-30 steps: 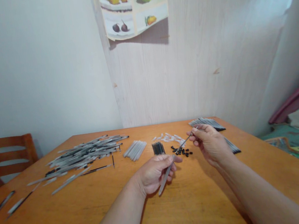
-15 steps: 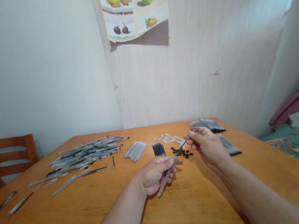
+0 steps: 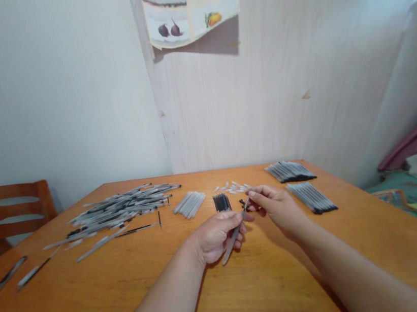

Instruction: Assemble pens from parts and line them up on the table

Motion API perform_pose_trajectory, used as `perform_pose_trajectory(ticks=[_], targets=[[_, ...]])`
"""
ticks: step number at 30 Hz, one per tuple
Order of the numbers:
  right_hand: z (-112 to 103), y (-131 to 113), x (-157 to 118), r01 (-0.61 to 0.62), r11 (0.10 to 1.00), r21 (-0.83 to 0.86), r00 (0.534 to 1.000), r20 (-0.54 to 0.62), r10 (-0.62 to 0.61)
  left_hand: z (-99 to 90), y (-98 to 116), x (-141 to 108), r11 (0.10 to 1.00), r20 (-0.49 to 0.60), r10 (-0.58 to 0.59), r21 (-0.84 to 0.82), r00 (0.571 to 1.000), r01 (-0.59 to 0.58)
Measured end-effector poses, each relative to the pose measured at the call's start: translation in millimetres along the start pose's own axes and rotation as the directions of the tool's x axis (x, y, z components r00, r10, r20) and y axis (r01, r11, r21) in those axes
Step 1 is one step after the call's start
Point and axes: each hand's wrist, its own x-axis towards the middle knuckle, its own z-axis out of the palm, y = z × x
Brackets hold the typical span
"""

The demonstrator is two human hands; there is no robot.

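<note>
My left hand (image 3: pixel 217 234) is closed around a frosted pen barrel (image 3: pixel 228 250), which slants down toward me. Pinched in my right hand (image 3: pixel 275 207) is a thin pen refill (image 3: pixel 246 203), and its lower end meets the barrel's upper end at my left fingertips. How far the refill sits inside the barrel cannot be made out. Just beyond my left hand lies a row of dark refills (image 3: pixel 221 202). Small black plugs (image 3: pixel 242 202) lie partly hidden behind my right fingers. Small white pieces (image 3: pixel 232 188) are scattered behind them.
A row of empty-looking barrels (image 3: pixel 190 204) lies left of the refills. Farther left is a large loose heap of pens and parts (image 3: pixel 123 208). Two neat stacks of black-ended pens (image 3: pixel 311 197) are at the right. A wooden chair (image 3: pixel 12 210) stands beyond the table's left edge.
My right hand has moved left and toward me, bringing the refill from above the black plugs to the barrel's end. My left hand keeps its grip; the view has shifted slightly.
</note>
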Motion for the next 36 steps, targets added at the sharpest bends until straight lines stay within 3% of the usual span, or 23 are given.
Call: perform_pose_trajectory(ticks=[6,12,16,21,25,29,32,36], targets=[[11,-1,-6,0.156,0.959,-0.237,0.983,0.132,-0.127,-0.1,1,2,0.998,-0.05,0.006,-0.066,0.999,-0.009],[10,4,-5,0.257,0.901,-0.35,0.961,0.191,-0.2,-1.2,1,4,0.997,-0.082,0.011,-0.077,0.997,-0.017],[-2,5,3,0.169,0.923,-0.346,0.984,0.004,-0.179,-3.2,2,3,0.998,-0.082,0.018,-0.06,0.996,-0.023],[-41,25,24,0.006,0.864,-0.503,0.967,-0.217,-0.133,-5.9,3,3,0.996,-0.106,0.033,-0.08,0.994,-0.041],[-66,52,37,-0.063,0.725,-0.686,0.972,-0.207,-0.111,-6.8,5,2,0.993,-0.126,0.037,-0.104,0.991,-0.051],[-71,67,44,-0.066,0.592,-0.803,0.992,-0.115,-0.045,-7.0,7,2,0.989,-0.166,0.032,-0.136,0.986,-0.055],[-71,70,46,-0.083,0.562,-0.823,0.994,-0.108,-0.011,-7.7,9,1,0.986,-0.194,0.023,-0.159,0.981,-0.054],[-73,70,46,-0.122,0.585,-0.801,0.991,-0.132,0.025,-8.2,10,1,0.982,-0.207,0.022,-0.18,0.978,-0.06]])
